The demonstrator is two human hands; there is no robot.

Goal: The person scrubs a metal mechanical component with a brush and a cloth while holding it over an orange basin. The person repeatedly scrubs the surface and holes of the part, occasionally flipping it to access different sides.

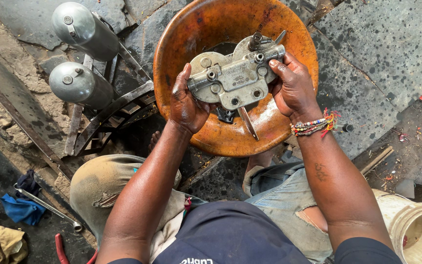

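I hold a grey metal machine part (234, 78), a cast block with bolts, round ports and a flat blade sticking down, over a round orange-brown basin (211, 29). My left hand (185, 105) grips its left end, thumb up along the side. My right hand (293, 88) grips its right end, fingers over the top corner. A beaded bracelet (313, 126) circles my right wrist. A small dark piece (225, 115) lies in the basin under the part.
Two silver cylinders (81, 54) on a metal frame stand to the left. A wrench (50, 208), blue rags (20, 209), red-handled pliers (60, 248) lie lower left. A white bucket (416, 230) sits lower right. My knees (118, 181) are below the basin on oily stone ground.
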